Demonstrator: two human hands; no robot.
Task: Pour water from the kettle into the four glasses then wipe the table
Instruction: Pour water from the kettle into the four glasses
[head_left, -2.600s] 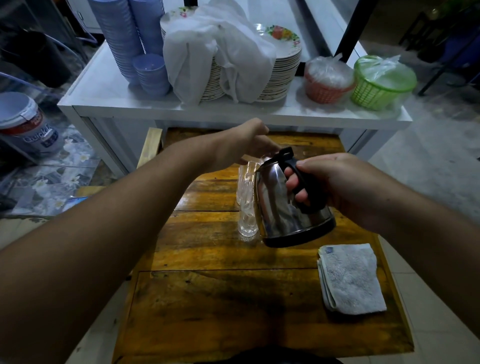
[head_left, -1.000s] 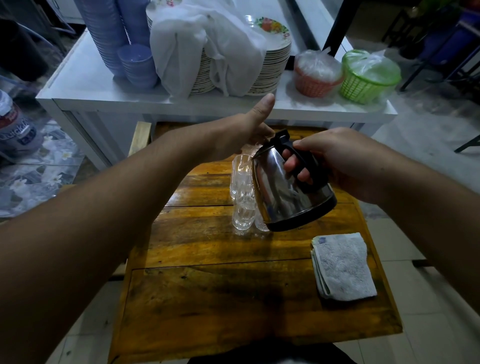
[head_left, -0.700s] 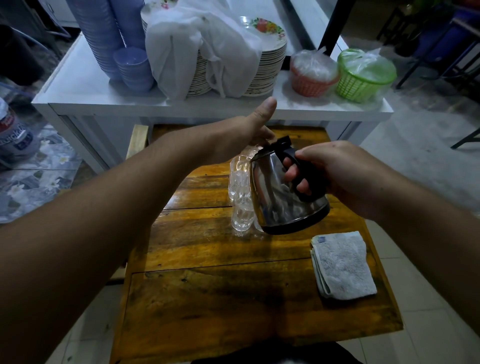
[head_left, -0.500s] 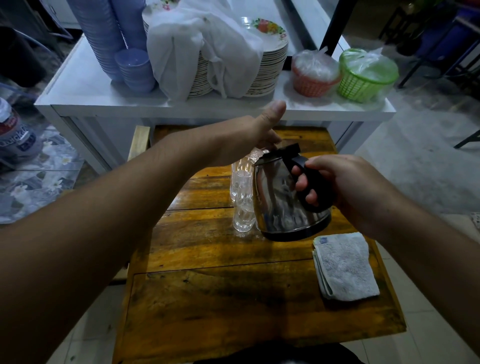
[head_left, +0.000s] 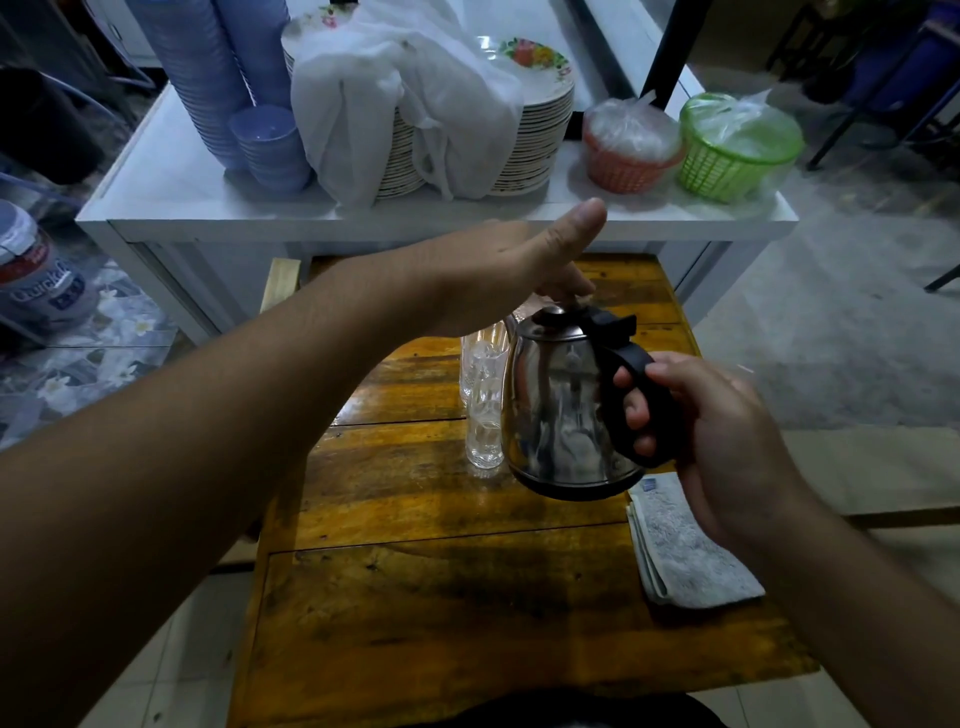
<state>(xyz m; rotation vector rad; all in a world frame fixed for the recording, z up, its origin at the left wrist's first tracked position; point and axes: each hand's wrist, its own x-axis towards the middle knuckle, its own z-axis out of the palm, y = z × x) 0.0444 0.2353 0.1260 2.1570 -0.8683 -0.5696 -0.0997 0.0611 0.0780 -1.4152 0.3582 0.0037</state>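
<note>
A steel kettle (head_left: 558, 410) with a black handle stands upright near the middle of the wooden table (head_left: 415, 597). My right hand (head_left: 711, 436) grips its handle. My left hand (head_left: 498, 270) reaches over the kettle with fingertips on the lid knob and thumb raised. Clear glasses (head_left: 483, 400) stand in a row just left of the kettle, partly hidden behind it; the nearest holds water. A folded grey cloth (head_left: 685, 551) lies at the table's right edge, below my right wrist.
Behind the table is a white counter (head_left: 176, 202) with stacked blue bowls (head_left: 260, 140), plates under a white cloth (head_left: 415, 104), an orange basket (head_left: 628, 150) and a green basket (head_left: 732, 145). A paint bucket (head_left: 36, 270) sits on the floor at left.
The kettle went from tilted toward the glasses to upright and lower beside them. My left hand stayed over the lid, its thumb lifting.
</note>
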